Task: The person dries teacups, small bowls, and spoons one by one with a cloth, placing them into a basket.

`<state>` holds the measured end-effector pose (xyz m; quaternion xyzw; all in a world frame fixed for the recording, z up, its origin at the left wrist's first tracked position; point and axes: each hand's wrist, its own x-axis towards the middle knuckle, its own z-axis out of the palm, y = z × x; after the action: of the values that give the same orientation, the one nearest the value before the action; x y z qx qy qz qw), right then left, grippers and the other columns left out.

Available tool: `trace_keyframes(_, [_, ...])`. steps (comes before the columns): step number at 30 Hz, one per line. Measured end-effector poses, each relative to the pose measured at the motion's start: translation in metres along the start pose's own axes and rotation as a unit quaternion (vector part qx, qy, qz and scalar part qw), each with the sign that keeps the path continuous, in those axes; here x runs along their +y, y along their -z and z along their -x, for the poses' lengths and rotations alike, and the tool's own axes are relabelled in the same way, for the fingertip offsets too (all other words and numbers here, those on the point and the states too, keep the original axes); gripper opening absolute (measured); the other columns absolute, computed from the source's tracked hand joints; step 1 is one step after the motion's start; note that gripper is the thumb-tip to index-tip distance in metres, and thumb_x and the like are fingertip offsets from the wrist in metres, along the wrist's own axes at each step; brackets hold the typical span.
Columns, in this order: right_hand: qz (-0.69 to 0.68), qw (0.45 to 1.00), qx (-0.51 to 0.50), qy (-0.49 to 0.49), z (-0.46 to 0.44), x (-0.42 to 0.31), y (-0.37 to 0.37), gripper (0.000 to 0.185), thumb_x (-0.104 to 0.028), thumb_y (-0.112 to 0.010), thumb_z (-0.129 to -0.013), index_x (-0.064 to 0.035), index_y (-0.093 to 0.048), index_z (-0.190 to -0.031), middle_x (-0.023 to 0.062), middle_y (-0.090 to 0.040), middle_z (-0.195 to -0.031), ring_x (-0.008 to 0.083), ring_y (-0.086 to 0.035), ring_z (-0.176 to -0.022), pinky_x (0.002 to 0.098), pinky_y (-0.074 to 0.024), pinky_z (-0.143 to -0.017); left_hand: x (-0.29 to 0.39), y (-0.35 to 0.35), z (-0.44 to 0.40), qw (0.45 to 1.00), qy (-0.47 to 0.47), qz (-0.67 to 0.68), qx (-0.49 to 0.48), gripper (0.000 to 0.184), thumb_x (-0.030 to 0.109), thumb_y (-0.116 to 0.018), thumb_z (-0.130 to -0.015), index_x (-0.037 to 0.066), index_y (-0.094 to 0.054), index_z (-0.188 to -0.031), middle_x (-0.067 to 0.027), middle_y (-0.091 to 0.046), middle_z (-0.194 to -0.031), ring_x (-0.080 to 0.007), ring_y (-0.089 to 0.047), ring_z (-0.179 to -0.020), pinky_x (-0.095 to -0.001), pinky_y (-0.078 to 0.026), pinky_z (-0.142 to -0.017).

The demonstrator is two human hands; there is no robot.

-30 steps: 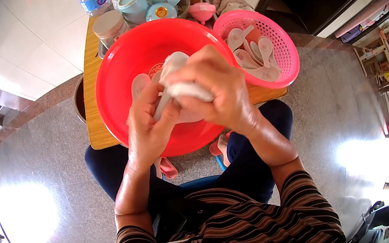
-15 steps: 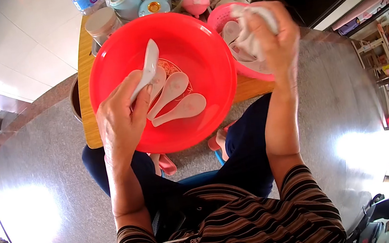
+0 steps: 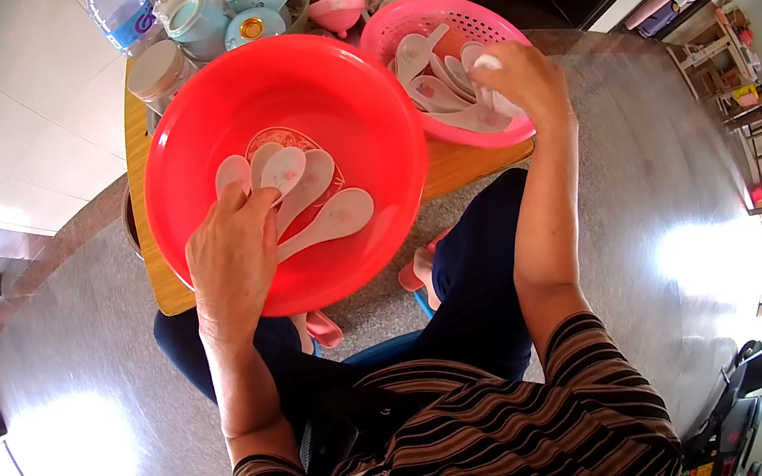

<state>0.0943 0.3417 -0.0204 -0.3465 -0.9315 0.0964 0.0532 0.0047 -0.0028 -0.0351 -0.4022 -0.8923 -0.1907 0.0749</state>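
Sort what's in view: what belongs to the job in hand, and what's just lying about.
Apparently part of the job:
- red basin
- spoons in it, one in the left hand
- white bundle, probably cloth, in the right hand
- pink colander, also holding spoons

Apparently lying about:
- pale blue cups
- plastic bottle
- lidded jar

On the table (image 3: 474,168), the basin (image 3: 375,130) with spoons (image 3: 345,212) inside lies left of the basket (image 3: 499,26) holding more spoons (image 3: 433,94), with jar (image 3: 157,72), cups (image 3: 197,26) and bottle (image 3: 122,19) behind the basin.
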Motion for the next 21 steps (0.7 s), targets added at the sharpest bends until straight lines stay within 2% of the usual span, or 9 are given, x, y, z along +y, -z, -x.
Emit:
trace_keyframes(4, [0.027, 0.999, -0.044, 0.005, 0.006, -0.007, -0.001, 0.032, -0.039, -0.067, -0.077, -0.0186, -0.068, -0.101, 0.0083, -0.071, -0.098, 0.0273, -0.067, -0.095, 0.0417, -0.0505, -0.079, 0.001, 0.000, 0.000, 1.000, 0.010, 0.001, 0.002, 0.013, 0.010, -0.061, -0.086, 0.009, -0.066, -0.097, -0.0106, -0.057, -0.091, -0.0278, -0.063, -0.081, -0.0398, -0.049, -0.065])
trace_keyframes(7, [0.010, 0.999, 0.014, 0.038, -0.001, 0.001, -0.021, 0.032, -0.036, -0.068, -0.078, -0.0172, -0.066, -0.104, 0.0090, -0.070, -0.101, 0.0283, -0.066, -0.097, 0.0421, -0.0502, -0.080, -0.001, 0.001, 0.001, 1.000, 0.020, 0.000, 0.003, 0.022, 0.011, -0.063, -0.084, 0.010, -0.067, -0.105, -0.0109, -0.059, -0.091, -0.0304, -0.062, -0.083, -0.0395, -0.048, -0.071])
trace_keyframes(9, [0.055, 0.996, -0.074, -0.004, -0.013, 0.004, -0.027, 0.042, -0.037, -0.067, -0.077, -0.0193, -0.065, -0.115, 0.0125, -0.067, -0.111, 0.0299, -0.064, -0.103, 0.0401, -0.0487, -0.086, -0.003, 0.001, 0.001, 1.000, 0.007, -0.009, -0.014, 0.024, 0.013, -0.065, -0.082, 0.009, -0.066, -0.106, -0.0110, -0.060, -0.092, -0.0307, -0.062, -0.084, -0.0400, -0.048, -0.075])
trace_keyframes(10, [0.055, 0.996, -0.074, 0.001, -0.013, 0.006, -0.029, 0.042, -0.037, -0.067, -0.077, -0.0193, -0.065, -0.115, 0.0125, -0.067, -0.111, 0.0299, -0.064, -0.103, 0.0401, -0.0487, -0.086, -0.003, 0.002, 0.001, 1.000, 0.011, -0.011, -0.011, 0.024, 0.013, -0.065, -0.082, 0.009, -0.066, -0.106, -0.0110, -0.060, -0.092, -0.0307, -0.062, -0.084, -0.0400, -0.048, -0.075])
trace_keyframes(12, [0.059, 0.997, -0.052, 0.016, -0.013, 0.008, -0.032, 0.029, -0.031, -0.065, -0.080, -0.0170, -0.065, -0.106, 0.0099, -0.069, -0.105, 0.0298, -0.065, -0.100, 0.0430, -0.0496, -0.081, -0.002, 0.002, 0.001, 1.000, 0.016, -0.008, -0.014, 0.026, 0.016, -0.066, -0.081, 0.008, -0.066, -0.106, -0.0115, -0.062, -0.091, -0.0317, -0.062, -0.084, -0.0412, -0.047, -0.078])
trace_keyframes(15, [0.058, 0.997, -0.056, 0.005, -0.018, 0.012, -0.031, 0.028, -0.028, -0.065, -0.080, -0.0174, -0.067, -0.106, 0.0103, -0.069, -0.105, 0.0294, -0.065, -0.100, 0.0427, -0.0496, -0.081, -0.004, 0.000, 0.001, 0.999, 0.009, -0.025, -0.022, 0.021, 0.017, -0.068, -0.081, 0.009, -0.065, -0.100, -0.0120, -0.061, -0.091, -0.0306, -0.062, -0.083, -0.0415, -0.046, -0.078])
trace_keyframes(19, [0.022, 0.998, -0.052, -0.009, -0.014, 0.002, -0.025, 0.029, -0.028, -0.068, -0.078, -0.0176, -0.068, -0.105, 0.0099, -0.069, -0.106, 0.0289, -0.065, -0.100, 0.0421, -0.0497, -0.081, -0.005, 0.000, 0.001, 0.999, 0.000, -0.009, -0.031, 0.024, 0.017, -0.067, -0.081, 0.009, -0.064, -0.103, -0.0126, -0.061, -0.089, -0.0312, -0.062, -0.082, -0.0407, -0.046, -0.078])
trace_keyframes(21, [0.019, 0.994, -0.103, 0.002, -0.010, -0.003, -0.022, 0.038, -0.031, -0.069, -0.075, -0.0190, -0.068, -0.111, 0.0112, -0.069, -0.104, 0.0295, -0.065, -0.099, 0.0398, -0.0486, -0.083, -0.003, 0.000, 0.001, 1.000, -0.004, -0.004, -0.002, 0.026, 0.017, -0.067, -0.081, 0.009, -0.064, -0.105, -0.0127, -0.061, -0.088, -0.0314, -0.062, -0.082, -0.0405, -0.046, -0.078])
